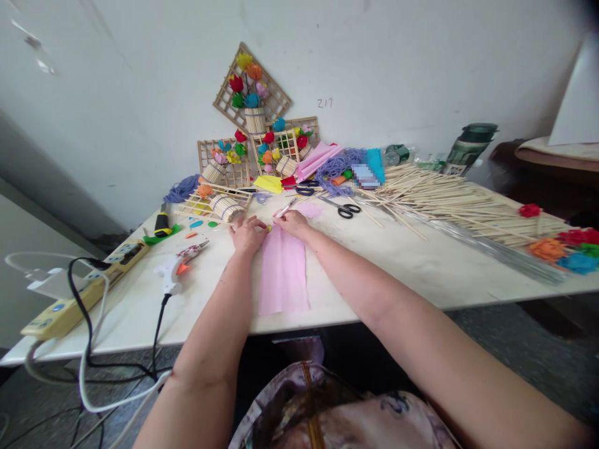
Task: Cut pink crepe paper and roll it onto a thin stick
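Note:
A sheet of pink crepe paper lies lengthwise on the table in front of me. My left hand rests at its upper left edge, fingers stretched out and pressing down. A small yellow piece shows at those fingertips; its shape is mostly hidden. Closed around a slim white pen, my right hand sits on the far end of the sheet. Just beyond it lies another pale pink piece of paper.
Left are a glue gun, a yellow-handled cutter and a power strip with cables. Behind stand stick lattices with paper flowers. Scissors, many thin sticks and a dark bottle are to the right.

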Motion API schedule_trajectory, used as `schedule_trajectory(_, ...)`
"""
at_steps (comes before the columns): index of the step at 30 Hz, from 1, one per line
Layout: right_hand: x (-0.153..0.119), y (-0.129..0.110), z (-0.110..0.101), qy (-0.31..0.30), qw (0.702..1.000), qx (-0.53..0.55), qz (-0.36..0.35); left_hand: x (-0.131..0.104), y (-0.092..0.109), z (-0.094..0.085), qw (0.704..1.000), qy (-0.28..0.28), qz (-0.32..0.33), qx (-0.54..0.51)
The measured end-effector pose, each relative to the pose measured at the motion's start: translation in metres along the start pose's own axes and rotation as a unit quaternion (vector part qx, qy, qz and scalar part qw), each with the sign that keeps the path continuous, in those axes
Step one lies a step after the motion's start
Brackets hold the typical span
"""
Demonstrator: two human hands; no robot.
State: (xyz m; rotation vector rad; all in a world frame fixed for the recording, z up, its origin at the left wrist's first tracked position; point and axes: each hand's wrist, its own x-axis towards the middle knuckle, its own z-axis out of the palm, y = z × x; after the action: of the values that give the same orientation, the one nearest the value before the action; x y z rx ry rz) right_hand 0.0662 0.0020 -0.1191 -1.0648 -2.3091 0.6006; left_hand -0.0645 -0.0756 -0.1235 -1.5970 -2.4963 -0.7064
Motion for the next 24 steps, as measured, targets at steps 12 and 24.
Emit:
schedule_trajectory(12,0.01,-0.006,0.013,0.032,0.999,0.028,-0.004,0.0,0.001,-0.001,0.999,-0.028,-0.003,0.021)
schedule_trajectory(24,0.008,-0.005,0.017,0.007,0.999,-0.042,0.001,0.001,-0.001,0.0,1.0,-0.016,0.0,0.022)
